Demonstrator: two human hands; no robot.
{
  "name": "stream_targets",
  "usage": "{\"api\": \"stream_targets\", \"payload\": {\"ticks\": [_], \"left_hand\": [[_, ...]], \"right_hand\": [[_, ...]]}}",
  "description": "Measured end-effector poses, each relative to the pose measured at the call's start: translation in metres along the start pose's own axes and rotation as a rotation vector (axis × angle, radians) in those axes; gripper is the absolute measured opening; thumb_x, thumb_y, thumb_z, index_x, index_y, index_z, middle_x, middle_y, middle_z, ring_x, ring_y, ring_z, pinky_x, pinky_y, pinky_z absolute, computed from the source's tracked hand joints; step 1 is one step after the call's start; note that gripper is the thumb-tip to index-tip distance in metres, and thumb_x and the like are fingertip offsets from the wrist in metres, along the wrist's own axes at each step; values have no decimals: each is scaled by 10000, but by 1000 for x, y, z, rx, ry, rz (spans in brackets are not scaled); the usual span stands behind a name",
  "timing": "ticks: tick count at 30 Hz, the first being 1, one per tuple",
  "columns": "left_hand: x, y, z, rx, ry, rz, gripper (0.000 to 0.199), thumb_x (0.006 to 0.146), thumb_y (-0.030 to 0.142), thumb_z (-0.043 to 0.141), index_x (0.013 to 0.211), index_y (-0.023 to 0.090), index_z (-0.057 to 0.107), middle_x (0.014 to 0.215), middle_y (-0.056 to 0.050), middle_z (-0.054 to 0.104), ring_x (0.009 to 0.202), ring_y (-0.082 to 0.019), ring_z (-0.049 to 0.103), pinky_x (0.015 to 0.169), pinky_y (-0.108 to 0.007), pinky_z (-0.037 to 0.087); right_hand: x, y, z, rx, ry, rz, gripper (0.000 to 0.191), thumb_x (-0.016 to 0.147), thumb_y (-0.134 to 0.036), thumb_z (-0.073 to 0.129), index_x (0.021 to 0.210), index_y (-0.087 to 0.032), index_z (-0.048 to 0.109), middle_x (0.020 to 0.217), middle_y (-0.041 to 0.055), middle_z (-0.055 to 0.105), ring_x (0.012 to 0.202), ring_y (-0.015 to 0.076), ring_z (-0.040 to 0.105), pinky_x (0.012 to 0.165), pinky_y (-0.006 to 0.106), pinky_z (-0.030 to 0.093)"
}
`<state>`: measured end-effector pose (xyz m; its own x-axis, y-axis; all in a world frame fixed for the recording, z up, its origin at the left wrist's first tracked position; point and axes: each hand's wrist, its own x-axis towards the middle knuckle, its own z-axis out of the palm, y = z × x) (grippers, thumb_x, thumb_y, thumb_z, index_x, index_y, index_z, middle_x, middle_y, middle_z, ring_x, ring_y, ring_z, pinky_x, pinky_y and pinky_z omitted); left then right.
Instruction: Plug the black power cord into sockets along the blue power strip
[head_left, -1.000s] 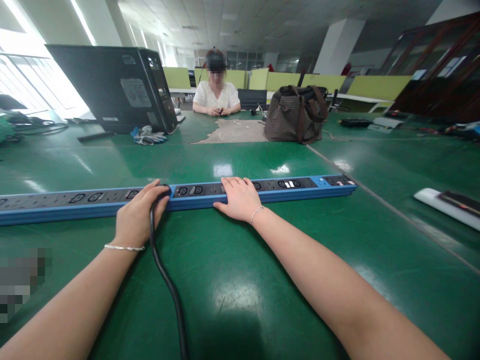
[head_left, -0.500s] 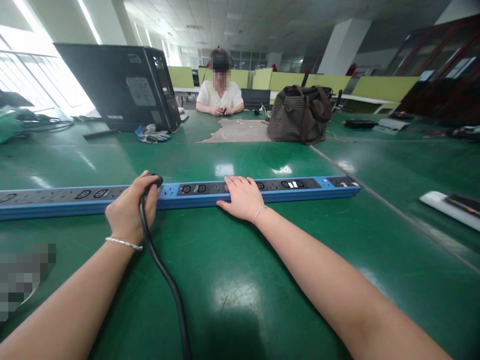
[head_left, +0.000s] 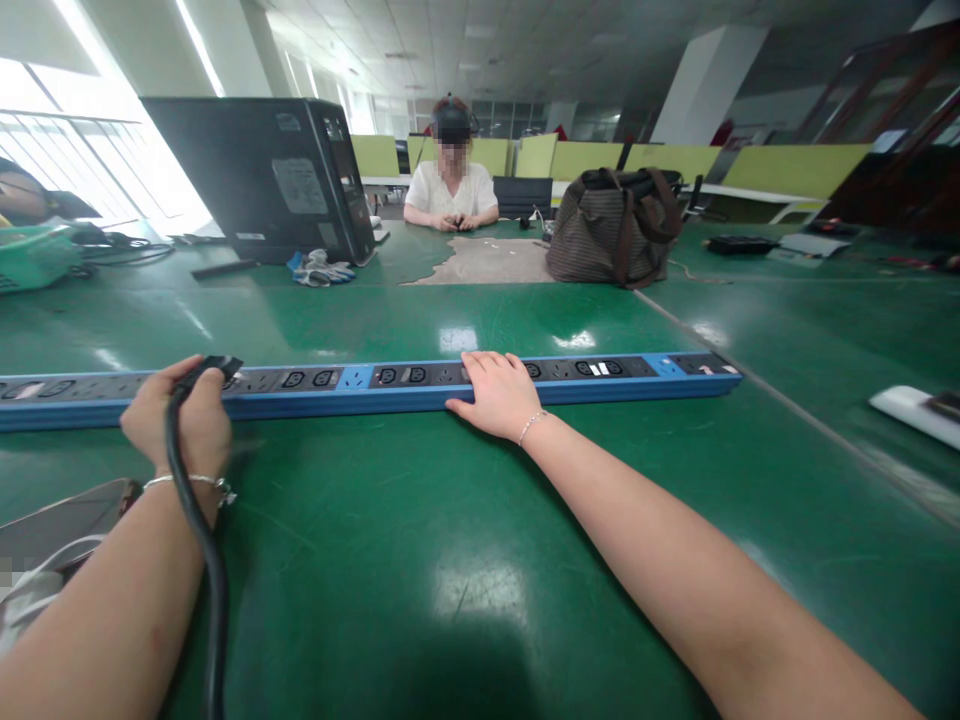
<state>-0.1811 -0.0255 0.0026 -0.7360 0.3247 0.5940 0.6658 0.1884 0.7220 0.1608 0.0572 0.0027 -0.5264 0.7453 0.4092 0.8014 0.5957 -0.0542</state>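
A long blue power strip (head_left: pixel 375 402) with black socket panels lies across the green table. My left hand (head_left: pixel 184 420) is closed around a black power plug (head_left: pixel 223 364) over the strip's left part. The plug's front end points right, and whether it touches a socket I cannot tell. From it a thick black cord (head_left: pixel 213 600) hangs down past my wrist toward the bottom edge. My right hand (head_left: pixel 496 395) grips the strip right of its middle, fingers over the top and thumb against the front side.
Beyond the strip stand a black computer case (head_left: pixel 247 180), a crumpled glove (head_left: pixel 322 268) and a brown bag (head_left: pixel 615 230). A person (head_left: pixel 450 190) sits across the table. A phone-like flat object (head_left: pixel 82 510) lies by my left forearm, and a white object (head_left: pixel 915 415) at right.
My left hand has moved left along the strip with the plug, uncovering sockets beside the blue panel. My right hand keeps its place on the strip; the view has shifted slightly.
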Motion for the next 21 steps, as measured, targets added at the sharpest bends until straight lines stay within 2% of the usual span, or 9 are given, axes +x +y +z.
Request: {"api": "stream_targets", "payload": {"ticks": [9,21], "left_hand": [[-8,1,5,12,-77,118,371,722,378,613,1053,229,691,1008,-53,715,940,-212,643,903,-371,476],[-10,2,6,-106,-145,-16,377,666,323,642,1027,235,704,928,-21,720,877,-179,641,870,-327,483]], "right_hand": [[1,0,1,-1,5,-1,705,791,-565,553,1326,-118,452,1316,129,538,1218,274,448,1048,450,274],[1,1,2,-3,2,-2,704,794,-570,541,1328,-121,450,1318,125,536,1221,273,446,1051,451,272]]}}
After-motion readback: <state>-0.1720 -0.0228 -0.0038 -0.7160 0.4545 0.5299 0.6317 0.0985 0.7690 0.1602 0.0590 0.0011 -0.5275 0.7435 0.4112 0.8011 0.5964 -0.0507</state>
